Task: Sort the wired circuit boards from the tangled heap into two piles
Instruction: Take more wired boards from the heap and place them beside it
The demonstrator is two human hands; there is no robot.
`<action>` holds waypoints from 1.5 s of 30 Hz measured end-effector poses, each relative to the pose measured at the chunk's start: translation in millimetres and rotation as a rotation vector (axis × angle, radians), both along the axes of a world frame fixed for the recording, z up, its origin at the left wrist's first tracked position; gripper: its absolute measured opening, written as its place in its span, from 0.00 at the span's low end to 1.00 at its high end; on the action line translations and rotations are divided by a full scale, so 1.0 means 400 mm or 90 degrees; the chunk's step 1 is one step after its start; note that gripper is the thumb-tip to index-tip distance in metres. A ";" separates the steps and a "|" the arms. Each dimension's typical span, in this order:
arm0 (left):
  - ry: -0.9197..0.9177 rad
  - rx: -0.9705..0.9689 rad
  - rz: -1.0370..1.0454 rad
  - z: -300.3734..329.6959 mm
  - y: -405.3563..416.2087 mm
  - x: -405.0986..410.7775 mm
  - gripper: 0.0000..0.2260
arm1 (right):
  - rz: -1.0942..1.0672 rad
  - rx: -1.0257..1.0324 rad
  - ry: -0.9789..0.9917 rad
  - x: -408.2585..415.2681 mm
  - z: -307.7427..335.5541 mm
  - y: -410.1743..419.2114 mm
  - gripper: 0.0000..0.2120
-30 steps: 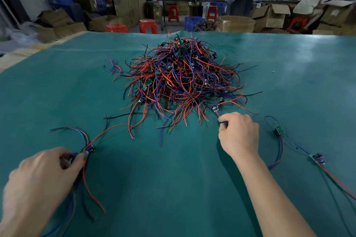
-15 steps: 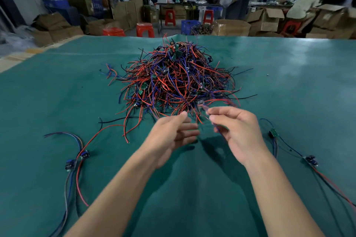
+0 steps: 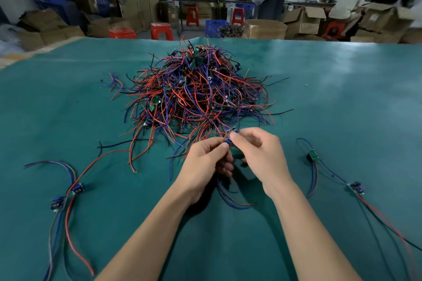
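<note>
A tangled heap [image 3: 196, 96] of red, blue and black wires with small green circuit boards lies in the middle of the green mat [image 3: 342, 102]. Just in front of it, my left hand [image 3: 203, 164] and my right hand [image 3: 260, 157] meet and both pinch one small wired board [image 3: 228, 142]; its blue and red wires hang down below my hands. At the left lie two sorted boards [image 3: 68, 196] with long wires. At the right lie a green board [image 3: 312, 155] and another board [image 3: 356, 187] with their wires.
The mat's far edge [image 3: 205, 40] borders a workshop floor with red stools, cardboard boxes and seated people. Bare mat lies between the heap and the two side piles, and along the near edge beneath my forearms.
My left hand left the left pile and came to the centre. My right hand lifted a board from the heap's front edge, and now both hands pinch it.
</note>
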State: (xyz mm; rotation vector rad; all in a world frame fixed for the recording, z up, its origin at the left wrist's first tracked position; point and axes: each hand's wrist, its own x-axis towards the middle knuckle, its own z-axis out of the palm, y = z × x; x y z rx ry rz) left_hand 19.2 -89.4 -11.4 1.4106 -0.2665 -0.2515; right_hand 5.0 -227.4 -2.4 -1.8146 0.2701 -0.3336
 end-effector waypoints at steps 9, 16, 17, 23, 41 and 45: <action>0.016 0.043 -0.023 0.008 0.001 -0.003 0.08 | -0.042 0.414 -0.069 0.015 0.019 0.001 0.08; -0.004 0.035 0.104 -0.009 -0.016 0.006 0.13 | -0.214 0.480 -0.170 0.000 0.039 -0.041 0.09; -0.092 0.139 0.143 -0.016 -0.015 0.005 0.13 | -0.208 0.487 -0.181 -0.003 0.045 -0.044 0.08; -0.362 0.397 0.318 -0.015 -0.009 -0.015 0.17 | -0.115 0.403 -0.221 -0.016 0.059 -0.052 0.06; 0.055 -0.128 0.109 -0.003 -0.007 0.012 0.05 | -0.071 -0.038 -0.082 -0.006 0.004 0.006 0.08; -0.012 -0.077 0.148 -0.012 -0.007 0.007 0.04 | -0.006 -0.007 -0.113 -0.014 0.015 0.023 0.05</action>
